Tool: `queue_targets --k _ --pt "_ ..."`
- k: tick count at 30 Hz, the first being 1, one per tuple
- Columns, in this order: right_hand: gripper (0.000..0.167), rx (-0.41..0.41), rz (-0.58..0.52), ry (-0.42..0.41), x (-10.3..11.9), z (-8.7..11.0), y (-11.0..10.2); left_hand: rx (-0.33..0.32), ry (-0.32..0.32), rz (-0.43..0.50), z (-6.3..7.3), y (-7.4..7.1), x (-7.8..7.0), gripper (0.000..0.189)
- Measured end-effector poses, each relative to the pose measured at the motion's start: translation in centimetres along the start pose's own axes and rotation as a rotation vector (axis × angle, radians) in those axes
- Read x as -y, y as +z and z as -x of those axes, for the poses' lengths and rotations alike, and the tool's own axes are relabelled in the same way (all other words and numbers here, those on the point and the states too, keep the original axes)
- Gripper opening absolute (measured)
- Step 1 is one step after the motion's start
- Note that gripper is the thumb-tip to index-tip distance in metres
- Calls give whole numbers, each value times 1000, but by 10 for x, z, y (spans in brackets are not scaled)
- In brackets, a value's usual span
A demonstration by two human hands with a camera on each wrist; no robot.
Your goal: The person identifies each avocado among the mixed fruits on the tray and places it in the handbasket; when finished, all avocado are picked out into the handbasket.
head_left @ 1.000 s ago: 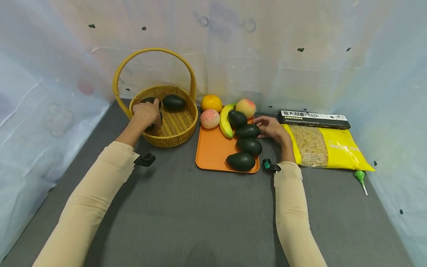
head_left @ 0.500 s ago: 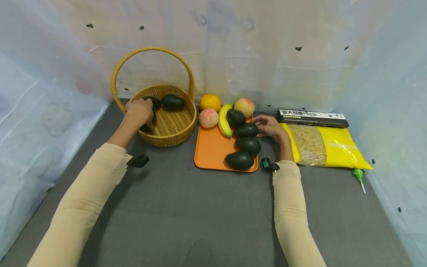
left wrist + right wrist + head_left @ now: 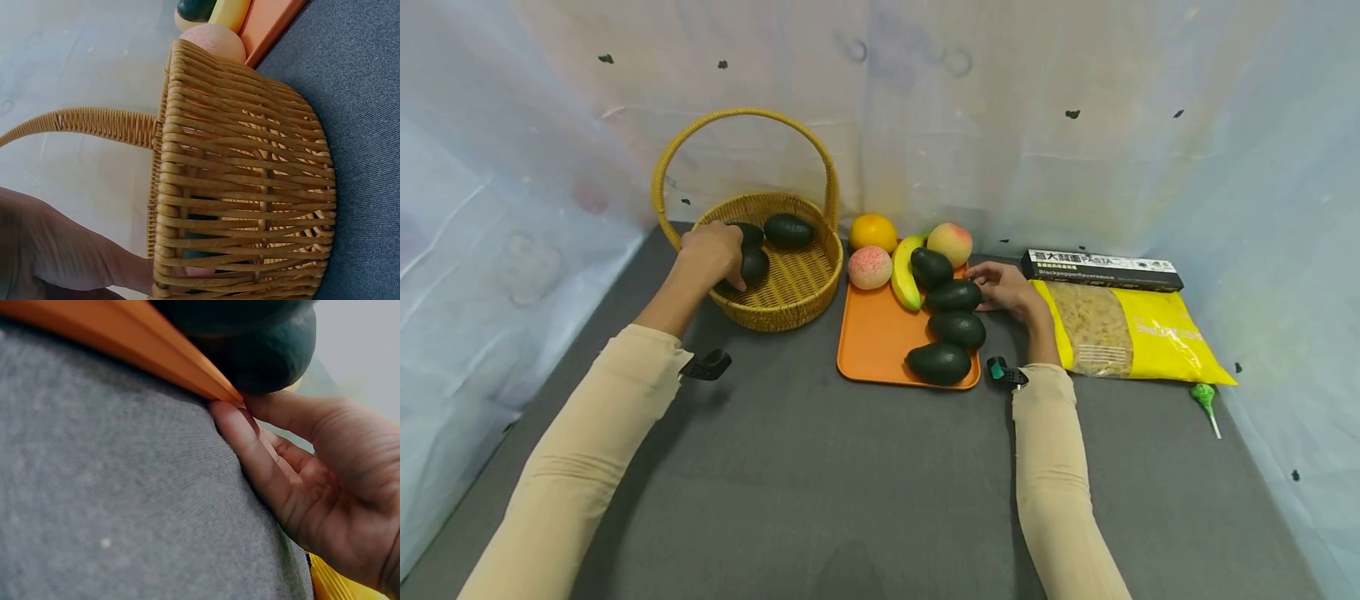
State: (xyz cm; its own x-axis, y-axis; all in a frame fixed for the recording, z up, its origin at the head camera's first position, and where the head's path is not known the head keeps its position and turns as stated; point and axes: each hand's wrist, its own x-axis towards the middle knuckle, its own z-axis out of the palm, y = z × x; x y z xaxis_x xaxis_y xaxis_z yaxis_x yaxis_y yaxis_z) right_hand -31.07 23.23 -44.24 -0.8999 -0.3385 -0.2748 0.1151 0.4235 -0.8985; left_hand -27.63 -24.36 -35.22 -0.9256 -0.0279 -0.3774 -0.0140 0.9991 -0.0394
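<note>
My left hand point(image 3: 709, 252) reaches over the near-left rim of the wicker basket point(image 3: 786, 318) and grips a dark green avocado point(image 3: 755, 265) inside, fingers mostly hidden. In the left wrist view, the thumb passes behind the weave of the basket point(image 3: 244, 156). Two more avocados lie at the back of the basket, one of them point(image 3: 788, 231) fully visible. My right hand point(image 3: 1007, 289) pinches the right edge of the orange tray point(image 3: 876, 333). In the right wrist view, the thumb and a finger of the right hand point(image 3: 325, 469) meet at the tray rim point(image 3: 206, 378), beside an avocado point(image 3: 275, 359).
Several avocados point(image 3: 955, 330) line the tray's right side. A banana point(image 3: 906, 273), an orange point(image 3: 873, 232) and two peaches point(image 3: 870, 267) sit at its back. On the right are a yellow pasta bag point(image 3: 1165, 333), a black pasta box point(image 3: 1101, 271) and a green lollipop point(image 3: 1204, 396).
My left hand has shifted left toward the basket's rim, and more of the avocado beside it shows. The right hand stays at the tray's edge.
</note>
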Motion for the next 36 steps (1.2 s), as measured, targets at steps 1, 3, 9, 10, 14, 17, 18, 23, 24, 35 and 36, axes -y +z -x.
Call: queue_targets --k 1,3,9,10,14,17,18,23,24,35,36 --pt "46 -4 4 1 1 0 0 2 5 5 1 -1 0 82" --pt "46 -7 10 2 1 1 -1 4 12 9 3 -3 -1 80" --pt "47 -1 2 -3 1 0 -2 -4 14 18 5 -6 -3 75" --pt "46 -1 -1 -4 1 0 -2 -9 15 17 6 -6 -4 75" --pt "47 3 3 1 0 2 -2 -37 38 14 12 -8 -10 75" --pt "47 -2 8 2 -1 3 -3 -77 86 19 20 -13 -19 77" --pt "46 -7 8 2 -1 3 -4 -94 107 26 23 -15 -23 76" --pt "45 -10 7 -10 -2 3 -7 -191 200 59 40 -24 -42 66" --pt "46 -7 5 -10 -2 3 -7 -204 217 57 44 -25 -46 64" --pt "47 -4 -8 -2 -3 2 -8 -380 662 217 62 -29 -82 47" --pt "46 -6 -9 -1 -3 2 -8 -396 722 243 63 -29 -86 48"
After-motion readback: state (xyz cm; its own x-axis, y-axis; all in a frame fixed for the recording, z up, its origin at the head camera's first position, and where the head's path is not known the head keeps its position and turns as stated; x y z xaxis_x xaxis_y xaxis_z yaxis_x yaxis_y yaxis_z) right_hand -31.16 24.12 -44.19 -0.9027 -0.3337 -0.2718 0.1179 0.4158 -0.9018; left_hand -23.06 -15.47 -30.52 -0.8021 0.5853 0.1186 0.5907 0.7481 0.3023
